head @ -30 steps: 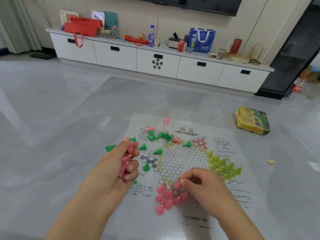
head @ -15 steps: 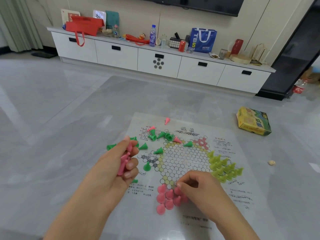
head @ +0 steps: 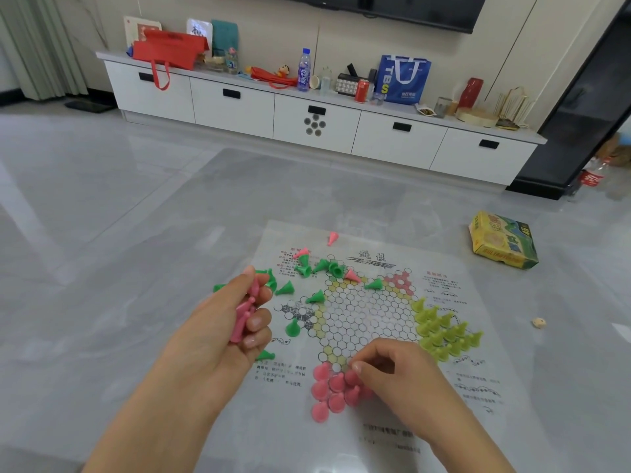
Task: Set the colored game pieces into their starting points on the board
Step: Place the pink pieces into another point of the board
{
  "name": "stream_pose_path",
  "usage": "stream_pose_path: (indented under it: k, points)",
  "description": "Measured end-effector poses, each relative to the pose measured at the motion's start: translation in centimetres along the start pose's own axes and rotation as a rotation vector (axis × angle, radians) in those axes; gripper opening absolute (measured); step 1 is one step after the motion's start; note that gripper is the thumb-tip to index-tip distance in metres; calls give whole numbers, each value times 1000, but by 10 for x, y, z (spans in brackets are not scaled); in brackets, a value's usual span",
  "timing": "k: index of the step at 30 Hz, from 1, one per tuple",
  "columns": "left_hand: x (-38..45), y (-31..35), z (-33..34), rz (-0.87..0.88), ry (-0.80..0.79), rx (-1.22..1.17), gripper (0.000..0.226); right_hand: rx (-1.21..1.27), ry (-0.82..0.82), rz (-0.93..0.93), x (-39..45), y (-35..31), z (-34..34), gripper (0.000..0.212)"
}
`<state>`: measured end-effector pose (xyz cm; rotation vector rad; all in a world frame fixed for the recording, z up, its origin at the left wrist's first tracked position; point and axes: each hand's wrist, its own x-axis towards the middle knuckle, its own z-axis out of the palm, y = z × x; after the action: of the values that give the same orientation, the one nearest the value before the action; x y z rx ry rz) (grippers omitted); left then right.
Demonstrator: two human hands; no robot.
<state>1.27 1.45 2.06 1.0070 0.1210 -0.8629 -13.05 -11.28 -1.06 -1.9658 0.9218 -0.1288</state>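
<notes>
Grey tiled floor (head: 136, 233), board sheet (head: 392, 421) lying flat on it. Yellow-green game box (head: 502, 242) on the floor well right of the board. Left hand (head: 225, 336) raised over the board's left edge, fingers curled around a bundle of pink pieces (head: 244, 314). Right hand (head: 399, 380) low at the near star point, fingertips pinching a pink piece among the pink cluster (head: 329, 390) standing there. Yellow-green pieces (head: 444, 329) fill the right point. Green pieces (head: 317, 281) lie scattered, mostly tipped, across the upper left. 1 pink piece (head: 333, 237) lies alone near the far edge
</notes>
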Motion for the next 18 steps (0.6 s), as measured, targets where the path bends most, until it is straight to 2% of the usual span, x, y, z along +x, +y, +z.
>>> stream_pose_path:
  k: [13, 18]
  points:
    - [-2, -4, 4, 11, -15, 28, 16, -29, -4, -32, -3, 0, -1, 17]
    - [-11, -26, 18, 10, -147, 239, 13, 107, 150, -170, -15, -17, -4, 23]
